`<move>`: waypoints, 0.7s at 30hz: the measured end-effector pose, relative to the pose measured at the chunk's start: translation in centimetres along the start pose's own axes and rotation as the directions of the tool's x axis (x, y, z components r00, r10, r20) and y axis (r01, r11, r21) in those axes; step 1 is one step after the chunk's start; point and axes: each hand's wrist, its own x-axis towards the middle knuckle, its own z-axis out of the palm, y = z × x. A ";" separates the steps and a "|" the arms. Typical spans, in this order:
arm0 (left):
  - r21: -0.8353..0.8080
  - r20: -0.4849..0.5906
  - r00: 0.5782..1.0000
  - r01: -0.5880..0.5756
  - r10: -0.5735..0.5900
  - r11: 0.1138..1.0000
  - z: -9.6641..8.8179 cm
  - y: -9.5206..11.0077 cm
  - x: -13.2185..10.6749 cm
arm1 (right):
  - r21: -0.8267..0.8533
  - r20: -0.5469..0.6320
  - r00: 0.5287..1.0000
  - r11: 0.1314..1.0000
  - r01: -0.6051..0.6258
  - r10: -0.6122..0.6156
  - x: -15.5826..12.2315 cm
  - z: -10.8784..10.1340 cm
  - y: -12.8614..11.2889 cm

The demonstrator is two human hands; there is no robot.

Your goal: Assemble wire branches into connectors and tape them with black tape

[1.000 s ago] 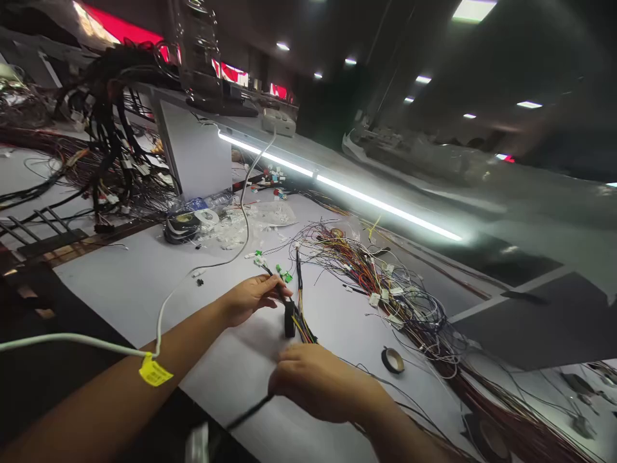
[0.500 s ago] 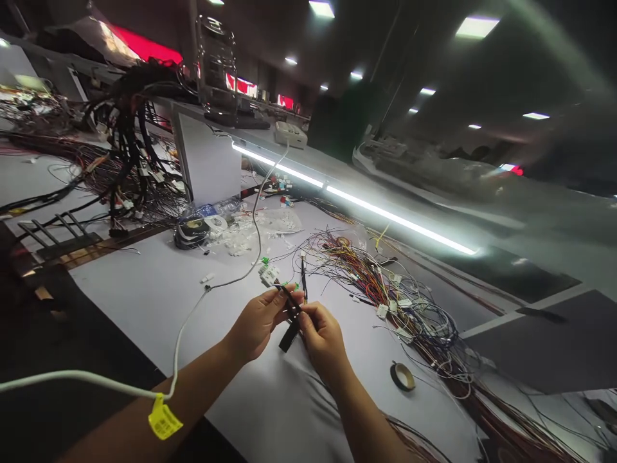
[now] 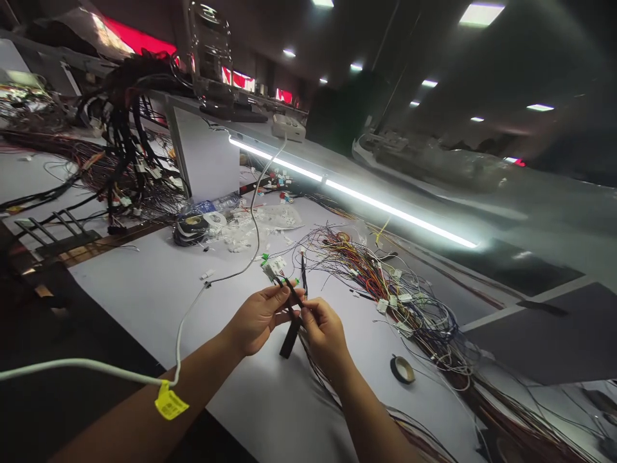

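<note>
My left hand point(image 3: 258, 317) and my right hand point(image 3: 324, 331) meet over the white table point(image 3: 144, 292), both pinched on a thin black taped wire bundle point(image 3: 292, 290). A loose black strip point(image 3: 289, 339) hangs down from the bundle between the hands. The bundle runs up to small white and green connectors point(image 3: 274, 265) just beyond my fingers. Coloured wires trail from under my right hand toward the lower right.
A big tangle of coloured wires point(image 3: 400, 296) covers the table to the right, with a small tape roll point(image 3: 402, 369) near it. Tape rolls point(image 3: 193, 228) and plastic bags lie at the back left. A white cable with a yellow tag point(image 3: 169, 404) crosses my left arm. A lit strip lamp point(image 3: 357, 199) runs behind.
My right hand rose from the table's front to meet the left hand at the bundle. The black strip now hangs between both hands.
</note>
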 end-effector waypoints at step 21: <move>0.024 -0.082 0.996 -0.016 0.018 1.000 -0.1 0.2 0.6 | -0.169 0.160 0.947 0.953 -0.252 0.279 -2.5 -1.2 -0.5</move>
